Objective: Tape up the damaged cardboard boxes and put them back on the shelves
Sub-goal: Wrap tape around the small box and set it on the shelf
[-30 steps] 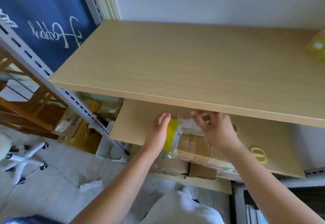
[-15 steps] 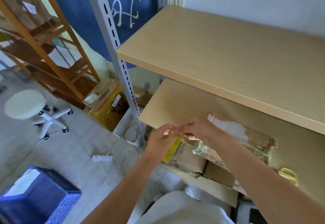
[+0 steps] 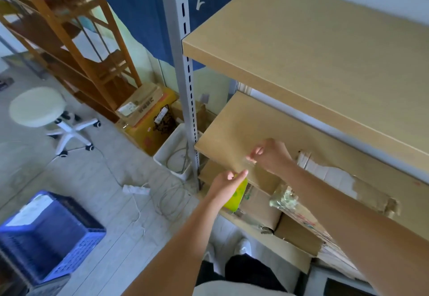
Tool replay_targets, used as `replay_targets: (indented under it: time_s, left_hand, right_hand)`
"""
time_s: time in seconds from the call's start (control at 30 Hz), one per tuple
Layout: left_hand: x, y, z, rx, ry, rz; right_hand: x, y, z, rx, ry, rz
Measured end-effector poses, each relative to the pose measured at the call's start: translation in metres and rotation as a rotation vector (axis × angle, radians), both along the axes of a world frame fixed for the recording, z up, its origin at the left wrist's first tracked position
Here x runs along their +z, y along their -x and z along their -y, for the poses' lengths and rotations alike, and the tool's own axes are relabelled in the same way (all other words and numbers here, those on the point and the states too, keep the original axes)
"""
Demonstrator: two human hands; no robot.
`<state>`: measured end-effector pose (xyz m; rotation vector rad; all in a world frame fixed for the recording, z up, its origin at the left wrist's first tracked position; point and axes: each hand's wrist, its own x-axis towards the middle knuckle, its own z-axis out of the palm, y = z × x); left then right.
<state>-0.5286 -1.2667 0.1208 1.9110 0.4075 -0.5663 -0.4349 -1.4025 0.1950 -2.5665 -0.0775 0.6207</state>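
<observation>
Both hands work in front of the shelving, a strip of clear tape stretched between them. Left hand curls its fingers round a yellow tape roll, thumb and forefinger pointing up along the strip. Right hand sits a little higher and farther in, pinching the free end of the tape between thumb and fingertips, just over the front edge of the middle shelf.

Below the right forearm, a damaged cardboard box lies on the lower shelf, its flaps open and a crumpled wad of clear plastic resting on it. Beside it lies another brown box. A torn sheet of cardboard, its white inner layer exposed, lies on the middle shelf just behind the right forearm.

On the floor to the left stands a blue plastic crate, and near the foot of the grey shelf post lie a white power strip and loose cables. A white bin holding coiled cord stands against the post, with a yellow box just behind it.

Farther off, a round stool on white castors stands near a wooden rack. The top shelf spreads wide overhead on the right, and a dark blue banner hangs on the wall behind the post.
</observation>
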Motion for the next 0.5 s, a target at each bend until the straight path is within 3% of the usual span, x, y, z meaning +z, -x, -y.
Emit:
replay_targets:
  time_s: [0.3,0.4,0.5]
  left_hand:
    - [-0.074,-0.022,-0.002,-0.066,-0.053,-0.114]
    - [-0.082,-0.023,-0.005,-0.067,-0.066,-0.113]
    - [-0.086,-0.024,-0.007,-0.065,-0.038,-0.068]
  right_hand:
    - [-0.069,-0.017,-0.012,0.002,0.173,-0.144]
    - [-0.068,-0.024,-0.017,0.037,0.349,-0.134]
    - [-0.062,-0.037,-0.011,0.205,0.559,-0.012]
